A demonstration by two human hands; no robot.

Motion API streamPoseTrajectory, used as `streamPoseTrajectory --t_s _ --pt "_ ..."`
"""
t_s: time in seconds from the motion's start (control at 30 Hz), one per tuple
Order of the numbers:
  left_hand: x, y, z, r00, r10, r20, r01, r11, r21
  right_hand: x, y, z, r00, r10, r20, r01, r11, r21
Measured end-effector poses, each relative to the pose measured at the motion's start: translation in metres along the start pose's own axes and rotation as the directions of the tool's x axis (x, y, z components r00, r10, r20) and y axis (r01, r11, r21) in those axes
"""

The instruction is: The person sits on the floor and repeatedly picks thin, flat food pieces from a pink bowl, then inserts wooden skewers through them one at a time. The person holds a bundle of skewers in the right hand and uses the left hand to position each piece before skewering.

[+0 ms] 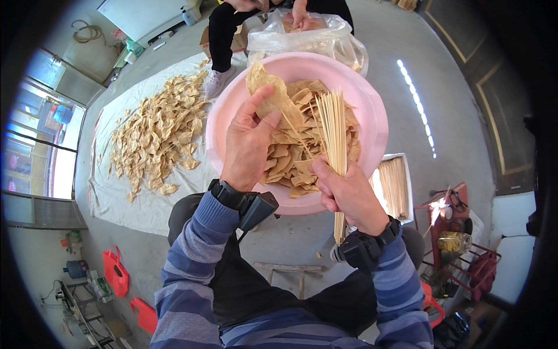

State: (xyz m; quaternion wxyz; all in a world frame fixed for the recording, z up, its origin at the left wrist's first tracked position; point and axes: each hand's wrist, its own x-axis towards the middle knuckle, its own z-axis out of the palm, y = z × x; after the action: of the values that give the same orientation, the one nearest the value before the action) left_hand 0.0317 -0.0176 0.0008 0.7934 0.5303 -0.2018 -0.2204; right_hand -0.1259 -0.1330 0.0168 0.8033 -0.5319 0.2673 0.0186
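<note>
My left hand (250, 141) pinches a thin, wrinkled tan sheet of food (277, 98), perhaps dried tofu skin, between thumb and fingers. A single bamboo skewer (301, 140) slants from the sheet's lower edge towards my right hand; how far it enters the sheet is hidden. In my right hand (348, 187) is a thick bundle of bamboo skewers (333, 126), tips upward. Both hands are over a pink plastic basin (370, 109). Loose tan pieces (283, 163) are heaped in it below them.
Skewered tan pieces (157, 126) lie piled on a white cloth (117, 205) at left. Across the basin, another person's hand (300, 15) reaches into a clear plastic bag (301, 41). More skewers (392, 187) fill a white box at right. A small wooden stool (287, 267) stands below.
</note>
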Motion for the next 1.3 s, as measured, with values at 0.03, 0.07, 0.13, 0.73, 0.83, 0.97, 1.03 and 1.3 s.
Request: streamPoseTrajectory --t_s 0.03,0.07,0.13,0.73,0.83,0.97,1.03,1.3 --pt "0.001 0.001 -0.001 1.0 -0.001 -0.012 0.001 1.0 -0.008 0.0 0.0 0.0 1.0 0.0 -0.002 0.0 1.0 -0.013" --pt "0.002 0.001 -0.002 1.0 0.003 -0.021 -0.003 1.0 -0.021 -0.001 0.0 0.0 1.0 -0.003 -0.002 0.003 1.0 -0.021" --pt "0.003 0.002 -0.003 0.999 0.01 -0.034 -0.011 0.999 -0.03 -0.001 0.001 0.0 1.0 -0.002 -0.007 0.002 0.999 -0.032" --pt "-0.009 -0.002 0.004 0.97 0.214 0.116 -0.243 0.887 0.393 0.004 0.007 0.003 0.997 -0.022 -0.07 0.024 0.999 0.025" --pt "-0.01 -0.002 0.004 0.969 0.208 0.136 -0.248 0.852 0.462 0.003 0.006 0.004 0.997 -0.033 -0.066 0.036 0.998 0.049" --pt "-0.01 0.003 0.005 0.995 0.094 0.041 -0.101 0.967 0.233 0.001 0.005 0.002 0.998 -0.051 -0.048 0.053 0.998 0.032" --pt "-0.009 0.006 0.005 1.0 -0.005 0.008 0.004 0.995 0.099 0.001 0.005 0.002 0.997 -0.072 -0.04 0.072 0.997 0.012" --pt "-0.005 0.011 0.001 0.987 -0.161 0.017 0.161 0.966 -0.201 0.004 0.01 0.003 0.988 -0.134 -0.071 0.131 0.99 -0.054"
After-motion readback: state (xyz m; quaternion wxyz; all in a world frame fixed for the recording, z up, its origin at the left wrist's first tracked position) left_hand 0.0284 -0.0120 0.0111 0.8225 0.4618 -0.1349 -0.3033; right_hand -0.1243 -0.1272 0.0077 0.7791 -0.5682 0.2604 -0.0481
